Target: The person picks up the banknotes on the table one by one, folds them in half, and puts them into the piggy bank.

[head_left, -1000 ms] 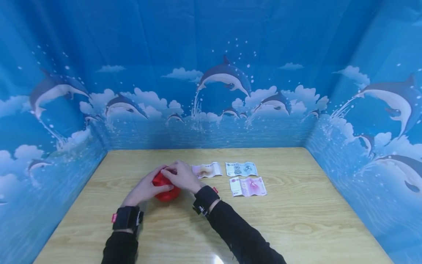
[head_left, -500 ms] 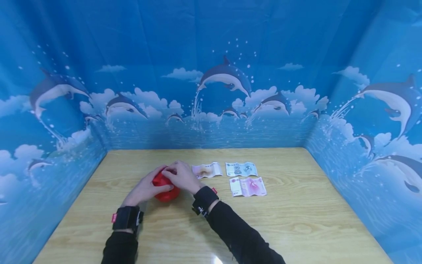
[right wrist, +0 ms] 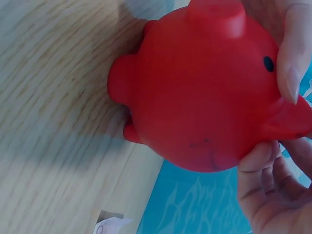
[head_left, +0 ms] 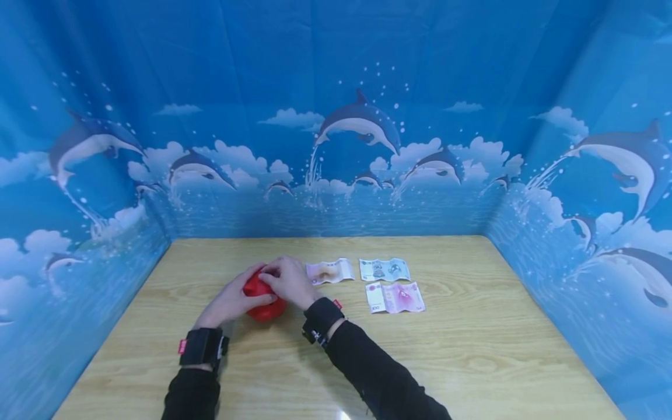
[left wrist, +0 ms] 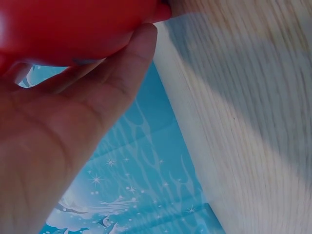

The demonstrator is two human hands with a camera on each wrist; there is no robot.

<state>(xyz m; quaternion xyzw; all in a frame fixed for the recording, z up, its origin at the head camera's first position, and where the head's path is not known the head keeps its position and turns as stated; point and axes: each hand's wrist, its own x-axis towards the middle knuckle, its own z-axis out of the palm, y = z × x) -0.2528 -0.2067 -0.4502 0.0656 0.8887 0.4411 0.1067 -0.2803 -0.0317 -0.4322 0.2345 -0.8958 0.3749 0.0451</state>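
A red piggy bank (head_left: 266, 312) with a dark eye and a round snout stands on the left half of the table. My left hand (head_left: 228, 300) grips it from the left, the thumb across its near side. In the right wrist view the piggy bank (right wrist: 195, 87) fills the middle, and the left thumb (right wrist: 292, 58) lies beside its eye. My right hand (head_left: 294, 286) has curled fingers at the bank's top, and its fingertips (right wrist: 256, 153) touch the red surface near an ear. I cannot tell whether something small is pinched there.
Three creased banknotes lie right of the hands: a pale purple one (head_left: 329, 270), a blue-green one (head_left: 384, 269) and a pink one (head_left: 395, 297). The wooden table (head_left: 472, 350) is walled by a blue dolphin-print curtain (head_left: 336, 76). Each wrist wears a black band.
My right wrist has shifted slightly left, its fingers staying at the top of the piggy bank. The left hand and the banknotes look the same.
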